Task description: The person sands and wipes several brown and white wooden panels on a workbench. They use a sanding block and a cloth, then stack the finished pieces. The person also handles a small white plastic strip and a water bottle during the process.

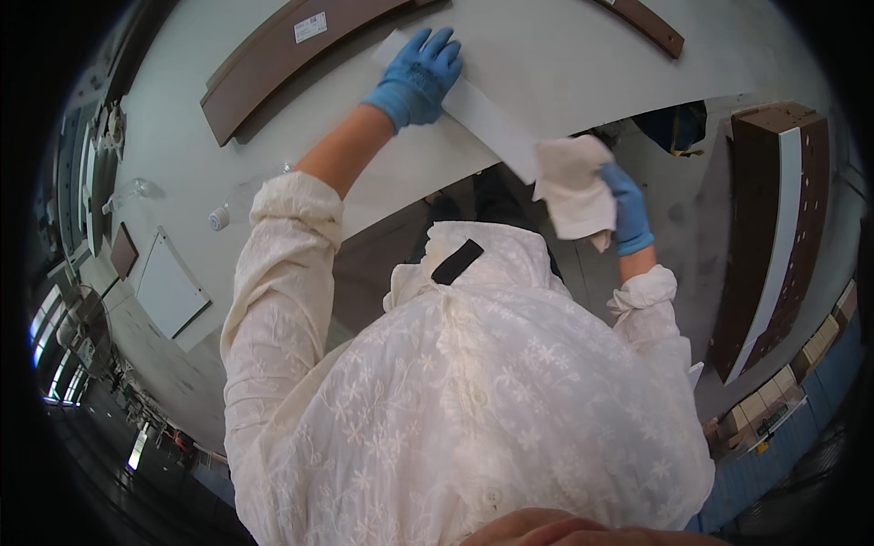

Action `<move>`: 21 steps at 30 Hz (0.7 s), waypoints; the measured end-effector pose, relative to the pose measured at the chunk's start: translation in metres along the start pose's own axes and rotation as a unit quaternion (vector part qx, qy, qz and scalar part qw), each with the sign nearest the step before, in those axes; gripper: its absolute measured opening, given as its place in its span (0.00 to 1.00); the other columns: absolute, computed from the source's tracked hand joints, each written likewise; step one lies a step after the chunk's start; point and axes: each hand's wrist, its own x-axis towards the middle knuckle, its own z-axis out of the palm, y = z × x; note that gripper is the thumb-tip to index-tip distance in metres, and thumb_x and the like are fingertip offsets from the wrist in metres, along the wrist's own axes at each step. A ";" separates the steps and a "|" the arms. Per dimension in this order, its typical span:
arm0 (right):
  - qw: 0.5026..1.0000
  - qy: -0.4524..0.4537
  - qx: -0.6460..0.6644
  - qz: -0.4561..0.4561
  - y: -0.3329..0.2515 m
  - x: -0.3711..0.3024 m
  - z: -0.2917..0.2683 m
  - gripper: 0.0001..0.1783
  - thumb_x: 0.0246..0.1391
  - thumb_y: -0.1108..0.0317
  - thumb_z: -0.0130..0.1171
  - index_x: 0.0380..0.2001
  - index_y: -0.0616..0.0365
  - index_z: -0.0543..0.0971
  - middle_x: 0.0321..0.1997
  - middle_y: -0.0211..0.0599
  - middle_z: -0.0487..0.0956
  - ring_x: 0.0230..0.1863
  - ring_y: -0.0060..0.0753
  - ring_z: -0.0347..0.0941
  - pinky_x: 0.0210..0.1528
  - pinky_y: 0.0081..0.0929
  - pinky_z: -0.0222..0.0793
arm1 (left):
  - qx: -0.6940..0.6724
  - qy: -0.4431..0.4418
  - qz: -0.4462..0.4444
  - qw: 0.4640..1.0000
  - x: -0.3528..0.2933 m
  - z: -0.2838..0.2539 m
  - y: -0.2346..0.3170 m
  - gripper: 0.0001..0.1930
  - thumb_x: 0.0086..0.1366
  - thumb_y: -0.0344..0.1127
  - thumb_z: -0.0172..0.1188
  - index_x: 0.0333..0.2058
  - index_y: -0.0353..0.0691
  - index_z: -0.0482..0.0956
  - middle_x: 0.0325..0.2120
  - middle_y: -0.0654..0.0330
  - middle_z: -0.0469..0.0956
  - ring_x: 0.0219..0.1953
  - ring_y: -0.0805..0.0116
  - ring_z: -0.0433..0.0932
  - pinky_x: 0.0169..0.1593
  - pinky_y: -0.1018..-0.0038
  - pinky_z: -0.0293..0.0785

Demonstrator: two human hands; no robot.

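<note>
A long narrow white panel (492, 122) lies slantwise on the pale table, its near right end reaching the table's edge. My left hand (418, 80), in a blue glove, rests on top of the panel's far part with the fingers stretched out and somewhat apart. In my blue-gloved right hand (628, 208) is a folded beige cloth (575, 188), gripped at its right side. The cloth covers the panel's near right end. Whether it presses on the panel I cannot tell.
A curved brown board (282, 56) with a white label lies at the far left, and another brown piece (648, 27) at the far right. Clear plastic bottles (238, 199) and a white panel (169, 284) are on the left. Stacked brown boards (763, 246) stand on the right.
</note>
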 end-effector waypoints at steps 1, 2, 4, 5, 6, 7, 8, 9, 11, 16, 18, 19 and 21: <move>0.997 -0.019 0.060 -0.048 -0.008 0.003 -0.011 0.20 0.69 0.62 0.58 0.55 0.66 0.79 0.51 0.36 0.82 0.50 0.26 0.78 0.55 0.26 0.74 | -0.055 -0.006 -0.020 0.998 -0.004 -0.001 0.007 0.35 0.46 0.48 0.72 0.52 0.37 0.75 0.61 0.49 0.69 0.69 0.49 0.63 0.73 0.54 0.54; 0.991 0.026 0.113 -0.061 -0.020 0.006 -0.021 0.20 0.70 0.62 0.57 0.56 0.66 0.78 0.52 0.36 0.82 0.51 0.26 0.78 0.57 0.26 0.73 | -0.117 0.002 -0.044 0.992 -0.009 -0.003 0.016 0.32 0.47 0.50 0.72 0.48 0.38 0.76 0.55 0.50 0.72 0.63 0.48 0.69 0.72 0.54 0.57; 0.987 0.015 0.121 -0.106 -0.041 0.013 -0.027 0.21 0.70 0.61 0.58 0.58 0.67 0.77 0.53 0.35 0.80 0.52 0.27 0.76 0.57 0.27 0.72 | -0.180 -0.017 -0.100 0.978 -0.019 -0.005 0.037 0.32 0.47 0.53 0.72 0.45 0.38 0.76 0.49 0.51 0.74 0.53 0.49 0.75 0.65 0.54 0.65; 0.985 0.031 0.096 -0.142 -0.050 0.014 -0.024 0.22 0.69 0.62 0.58 0.58 0.67 0.77 0.54 0.35 0.80 0.52 0.27 0.76 0.57 0.27 0.72 | -0.198 0.002 -0.125 0.972 -0.024 -0.006 0.049 0.31 0.47 0.54 0.72 0.44 0.38 0.75 0.48 0.52 0.74 0.51 0.50 0.76 0.61 0.55 0.66; 0.980 0.052 0.074 -0.179 -0.059 0.014 -0.019 0.22 0.69 0.62 0.58 0.58 0.67 0.76 0.54 0.36 0.80 0.53 0.27 0.76 0.57 0.27 0.72 | -0.212 0.015 -0.152 0.965 -0.028 -0.006 0.061 0.31 0.47 0.55 0.72 0.43 0.39 0.75 0.46 0.52 0.74 0.48 0.51 0.77 0.58 0.55 0.68; 0.975 0.038 0.022 -0.218 -0.066 0.013 -0.010 0.23 0.70 0.60 0.58 0.59 0.67 0.76 0.55 0.36 0.79 0.52 0.25 0.75 0.56 0.27 0.71 | -0.227 0.029 -0.178 0.957 -0.032 -0.005 0.071 0.31 0.47 0.56 0.72 0.42 0.39 0.75 0.45 0.53 0.75 0.45 0.51 0.78 0.54 0.56 0.69; 0.965 0.085 -0.070 -0.238 -0.067 0.014 0.006 0.23 0.69 0.60 0.58 0.59 0.66 0.76 0.55 0.38 0.79 0.53 0.29 0.75 0.57 0.28 0.71 | -0.233 0.023 -0.200 0.951 -0.033 -0.003 0.081 0.30 0.48 0.56 0.72 0.41 0.39 0.75 0.44 0.53 0.75 0.44 0.52 0.78 0.53 0.56 0.69; 0.942 0.119 -0.159 -0.269 -0.066 0.018 0.024 0.23 0.69 0.60 0.57 0.59 0.65 0.76 0.56 0.40 0.79 0.54 0.32 0.76 0.58 0.29 0.71 | -0.240 0.019 -0.222 0.945 -0.033 -0.001 0.090 0.30 0.48 0.56 0.72 0.41 0.39 0.75 0.44 0.53 0.75 0.44 0.52 0.79 0.51 0.56 0.69; 0.824 0.148 -0.347 -0.423 -0.058 0.029 0.066 0.23 0.66 0.62 0.58 0.59 0.64 0.76 0.59 0.45 0.78 0.60 0.42 0.75 0.63 0.34 0.69 | -0.245 0.037 -0.257 0.934 -0.033 0.006 0.105 0.28 0.49 0.55 0.72 0.39 0.39 0.76 0.42 0.54 0.76 0.40 0.53 0.79 0.48 0.56 0.69; 0.607 -0.047 -0.633 -0.479 0.010 0.051 0.170 0.33 0.54 0.61 0.63 0.63 0.58 0.73 0.74 0.44 0.66 0.75 0.49 0.60 0.75 0.49 0.55 | -0.254 0.132 -0.265 0.921 -0.036 0.025 0.117 0.30 0.50 0.55 0.71 0.42 0.38 0.76 0.43 0.54 0.75 0.43 0.53 0.77 0.51 0.57 0.68; 0.619 -0.033 -0.584 -0.524 0.019 0.062 0.170 0.32 0.55 0.61 0.62 0.64 0.57 0.73 0.75 0.43 0.65 0.76 0.49 0.59 0.75 0.49 0.55 | -0.261 0.157 -0.255 0.918 -0.040 0.031 0.115 0.31 0.49 0.55 0.71 0.43 0.38 0.76 0.44 0.54 0.75 0.44 0.53 0.76 0.52 0.57 0.67; 0.632 -0.037 -0.594 -0.497 0.017 0.071 0.164 0.32 0.56 0.61 0.61 0.64 0.56 0.72 0.75 0.43 0.65 0.76 0.49 0.58 0.75 0.48 0.54 | -0.261 0.161 -0.258 0.916 -0.040 0.033 0.114 0.31 0.49 0.55 0.72 0.44 0.37 0.76 0.45 0.54 0.75 0.45 0.52 0.75 0.52 0.56 0.67; 0.641 0.019 -0.553 -0.532 0.008 0.092 0.147 0.32 0.57 0.61 0.61 0.64 0.57 0.72 0.74 0.44 0.65 0.76 0.50 0.59 0.75 0.48 0.54 | -0.260 0.176 -0.255 0.915 -0.044 0.037 0.115 0.34 0.48 0.56 0.72 0.45 0.37 0.74 0.47 0.52 0.74 0.46 0.49 0.74 0.53 0.56 0.66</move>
